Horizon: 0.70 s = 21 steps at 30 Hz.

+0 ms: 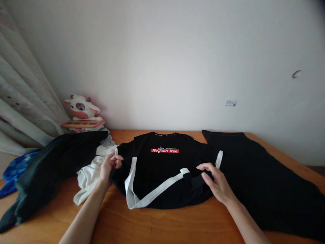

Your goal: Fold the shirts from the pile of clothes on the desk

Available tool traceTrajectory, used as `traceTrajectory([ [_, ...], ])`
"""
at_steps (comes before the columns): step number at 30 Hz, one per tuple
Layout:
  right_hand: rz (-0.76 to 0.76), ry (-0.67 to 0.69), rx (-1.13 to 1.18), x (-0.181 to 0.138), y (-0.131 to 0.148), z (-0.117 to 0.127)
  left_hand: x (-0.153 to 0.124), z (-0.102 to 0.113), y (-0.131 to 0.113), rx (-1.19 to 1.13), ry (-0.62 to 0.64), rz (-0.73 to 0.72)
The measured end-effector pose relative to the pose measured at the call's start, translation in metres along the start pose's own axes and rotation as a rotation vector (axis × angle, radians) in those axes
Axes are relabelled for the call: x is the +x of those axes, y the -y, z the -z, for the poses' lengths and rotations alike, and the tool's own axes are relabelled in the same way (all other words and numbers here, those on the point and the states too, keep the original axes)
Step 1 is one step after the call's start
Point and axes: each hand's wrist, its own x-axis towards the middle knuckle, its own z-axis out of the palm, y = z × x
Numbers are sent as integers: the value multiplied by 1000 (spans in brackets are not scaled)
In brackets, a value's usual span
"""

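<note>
A black T-shirt point(162, 169) lies front up on the wooden table, its neckline toward the wall. A red print reading "Remain free" crosses its chest. White trim bands run along its lower part and sleeves, with the bottom edge turned up and rumpled. My left hand point(109, 166) is closed at the shirt's left side, its curled fingers on the black cloth by the sleeve. At the lower right side, my right hand point(217, 183) has thumb and forefinger apart beside the folded black cloth; its other fingers are partly hidden.
Dark clothing point(58, 162), a white garment point(88, 176) and blue patterned cloth point(19, 169) are heaped left. A black garment point(261, 179) lies flat at right. Against the wall point(162, 67) stands a cow toy with keyboard point(82, 113), near a curtain point(22, 84).
</note>
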Motion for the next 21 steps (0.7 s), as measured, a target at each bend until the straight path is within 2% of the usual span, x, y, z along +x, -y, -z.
traceTrajectory([
  [3, 15, 109, -225, 1, 12, -6, -4, -15, 9, 620, -31, -119],
  [5, 43, 184, -277, 1, 16, -8, -8, -23, 14, 972, -43, -159],
  [7, 56, 249, -265, -1, 16, -8, -11, -26, 15, 1148, -19, -142],
  [9, 34, 281, -217, -3, 15, -8, -12, -26, 14, 1181, 25, -134],
  [12, -25, 271, -104, -3, 12, -9, -11, -22, 9, 997, 78, -184],
  [14, -52, 265, 9, -2, 11, -8, -12, -16, 4, 707, 149, -191],
  [18, -16, 302, 342, 1, 11, 2, -16, -3, -3, 68, 386, -97],
  [20, -28, 278, 396, 2, 13, 7, -18, -1, -4, -57, 432, -127],
  [21, -47, 259, 364, 2, 14, 8, -18, -2, -3, -44, 427, -161],
])
